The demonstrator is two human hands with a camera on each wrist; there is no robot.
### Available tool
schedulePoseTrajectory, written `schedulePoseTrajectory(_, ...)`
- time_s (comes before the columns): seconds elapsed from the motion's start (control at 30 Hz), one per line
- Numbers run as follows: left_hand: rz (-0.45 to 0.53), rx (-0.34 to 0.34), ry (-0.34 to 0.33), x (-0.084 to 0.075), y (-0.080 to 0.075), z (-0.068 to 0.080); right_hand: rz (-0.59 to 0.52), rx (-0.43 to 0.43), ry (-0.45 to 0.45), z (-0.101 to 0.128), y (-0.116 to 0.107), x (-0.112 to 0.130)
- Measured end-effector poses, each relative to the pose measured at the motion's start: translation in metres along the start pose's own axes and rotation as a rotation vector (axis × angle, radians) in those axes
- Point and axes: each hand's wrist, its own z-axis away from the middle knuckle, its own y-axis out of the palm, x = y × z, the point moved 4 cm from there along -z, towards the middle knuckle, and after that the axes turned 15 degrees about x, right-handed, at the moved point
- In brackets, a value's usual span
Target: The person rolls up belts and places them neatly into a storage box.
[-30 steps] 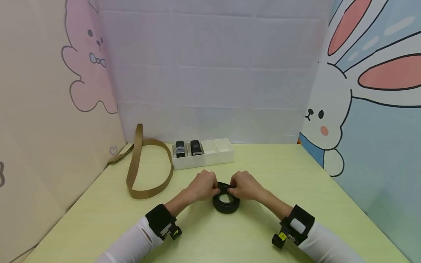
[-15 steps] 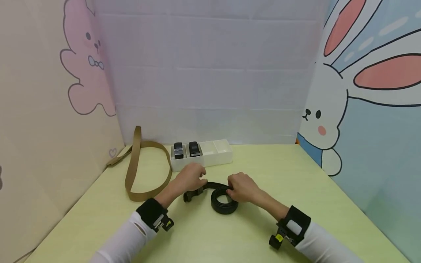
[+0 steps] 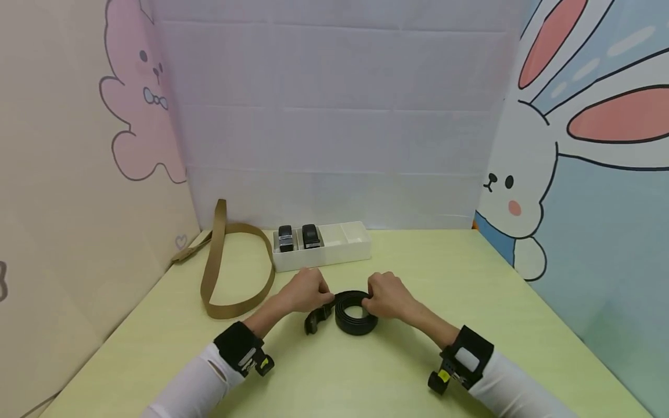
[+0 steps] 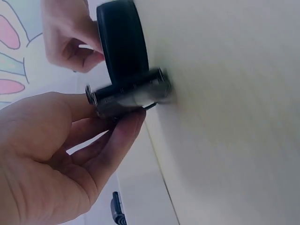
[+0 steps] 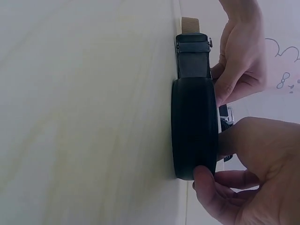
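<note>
A black belt (image 3: 356,329) lies rolled in a coil on the table, its buckle end (image 3: 317,316) sticking out to the left. My left hand (image 3: 307,290) pinches the belt beside the buckle; in the left wrist view the thumb and fingers are at the metal buckle (image 4: 133,97), which is blurred. On the coil's other side, my right hand (image 3: 389,296) pinches its rim. Seen from the right wrist, thumb and fingers grip the edge of the coil (image 5: 194,126), which stands on its edge on the tabletop.
Behind the hands is a white divided box (image 3: 347,252) with two rolled black belts, a left one (image 3: 285,238) and another (image 3: 310,236), in its left compartments. A tan belt (image 3: 225,311) lies looped at the left of the table. Walls stand at the back and sides.
The left hand first drew the buckle end leftward out from the coil, then came partway back toward it. The right hand has stayed on the coil.
</note>
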Motion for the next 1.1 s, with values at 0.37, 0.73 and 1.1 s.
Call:
schedulePoseTrajectory(0.37, 0.017, -0.063, -0.064, -0.017, 0.008, -0.004, -0.049, -0.014, 0.044, -0.002, -0.002, 0.000)
schedulePoseTrajectory(0.73, -0.058, -0.080, -0.193, -0.021, 0.017, -0.017, 0.006, 0.015, 0.003, 0.002, -0.001, 0.006)
schedulePoseTrajectory(1.1, -0.132, -0.081, -0.113, -0.025, 0.018, -0.018, 0.157, 0.115, -0.216, -0.004, -0.009, 0.014)
